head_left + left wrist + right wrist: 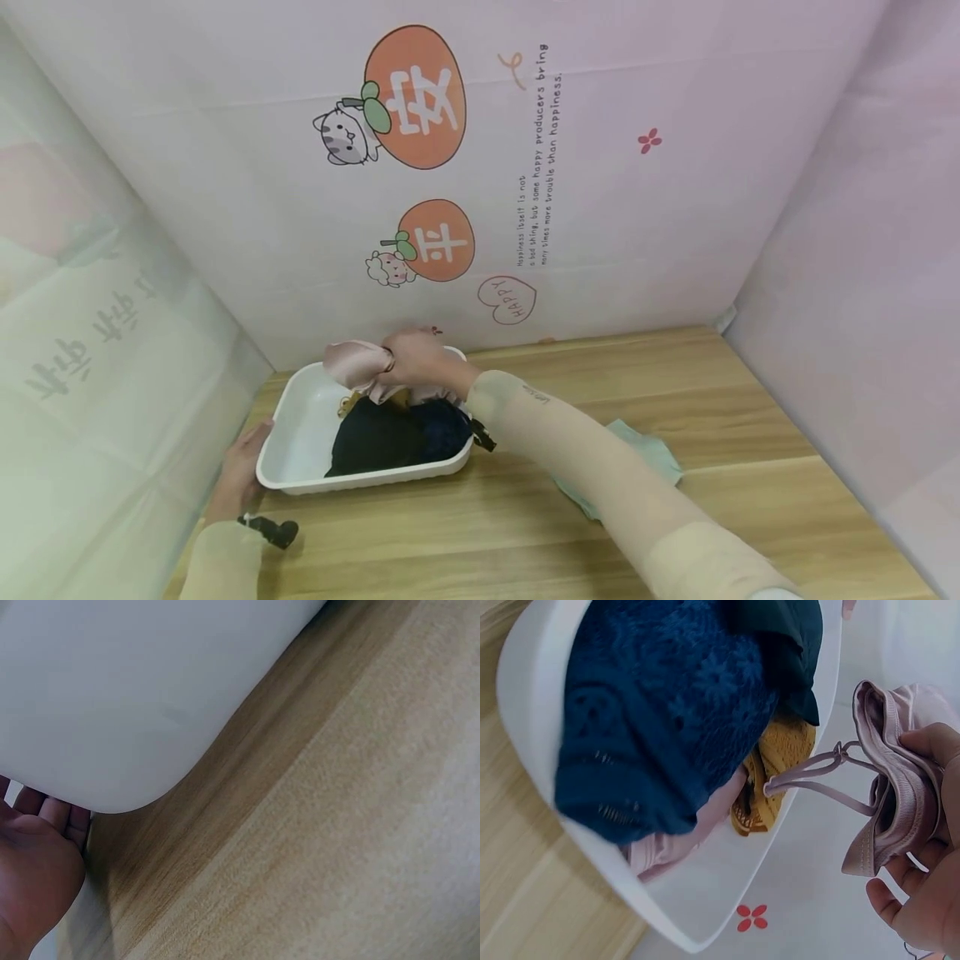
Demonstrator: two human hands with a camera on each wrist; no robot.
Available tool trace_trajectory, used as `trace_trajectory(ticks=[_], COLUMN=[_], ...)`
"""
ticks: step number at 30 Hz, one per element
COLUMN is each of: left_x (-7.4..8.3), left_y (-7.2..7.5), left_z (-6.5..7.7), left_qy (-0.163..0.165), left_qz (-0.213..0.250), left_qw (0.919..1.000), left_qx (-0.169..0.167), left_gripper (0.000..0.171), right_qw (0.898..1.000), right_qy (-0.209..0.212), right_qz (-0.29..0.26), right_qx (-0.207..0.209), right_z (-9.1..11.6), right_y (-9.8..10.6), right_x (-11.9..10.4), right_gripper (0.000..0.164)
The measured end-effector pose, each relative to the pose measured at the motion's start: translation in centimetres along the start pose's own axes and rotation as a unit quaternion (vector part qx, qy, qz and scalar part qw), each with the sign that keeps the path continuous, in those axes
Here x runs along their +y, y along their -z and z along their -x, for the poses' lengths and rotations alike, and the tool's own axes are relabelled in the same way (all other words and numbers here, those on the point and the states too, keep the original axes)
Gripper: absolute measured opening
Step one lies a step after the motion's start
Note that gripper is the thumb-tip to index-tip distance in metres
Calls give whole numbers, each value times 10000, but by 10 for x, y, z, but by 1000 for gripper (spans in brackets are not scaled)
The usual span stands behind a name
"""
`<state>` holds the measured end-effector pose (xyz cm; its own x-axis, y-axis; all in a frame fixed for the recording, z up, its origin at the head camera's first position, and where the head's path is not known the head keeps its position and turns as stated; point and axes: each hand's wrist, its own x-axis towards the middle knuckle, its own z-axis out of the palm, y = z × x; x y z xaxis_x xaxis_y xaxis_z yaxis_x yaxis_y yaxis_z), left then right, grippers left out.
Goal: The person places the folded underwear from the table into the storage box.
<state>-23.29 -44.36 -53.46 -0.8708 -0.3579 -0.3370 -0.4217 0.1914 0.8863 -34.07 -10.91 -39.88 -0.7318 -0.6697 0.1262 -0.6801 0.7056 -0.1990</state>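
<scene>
While its folds are bunched in the person's right hand [420,358], a pale pink bra [356,362] is raised at the far side of a white tray [296,425], pinched between thumb and fingers. Its thin straps [780,782] dangle toward a mustard lace garment [787,739] in the tray; whether they touch it cannot be told. If they do, a loop could snag and pull the lace over the rim. The pinch takes in only part of the soft cloth, so the bra could also slide or unfold from the fingers. Beside the mustard lace lie a dark green garment [375,442] and a navy lace garment [682,697], which covers part of another pink garment [679,851]. At the tray's left end, the left hand [243,462] touches the outside; its fingertips are hidden, so whether they curl under cannot be told. Should that support be light, the tray could skid on the wooden table [525,533]. Farther right, partly hidden by the right sleeve [570,433], lies a mint green cloth [652,458], which the sleeve could drag aside
</scene>
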Motion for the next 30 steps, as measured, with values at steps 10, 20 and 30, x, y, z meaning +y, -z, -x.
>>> trace_trajectory(ticks=[10,20,30], left_x=[1,-1,0], left_y=[-1,1,1], left_z=[1,-3,-7], left_qy=[-29,-55,-207], left_qz=[78,174,376], left_qw=[10000,9998,9991], left_qx=[22,-11,54], left_gripper=[91,89,86], right_qw=[9995,9995,9995], right_qy=[-100,-101,-164], right_qz=[303,273,265], right_qx=[-45,90,-18], right_z=[-15,-31,-49], right_y=[-8,-20,-33], right_x=[-17,-31,-43], right_gripper=[34,34,31])
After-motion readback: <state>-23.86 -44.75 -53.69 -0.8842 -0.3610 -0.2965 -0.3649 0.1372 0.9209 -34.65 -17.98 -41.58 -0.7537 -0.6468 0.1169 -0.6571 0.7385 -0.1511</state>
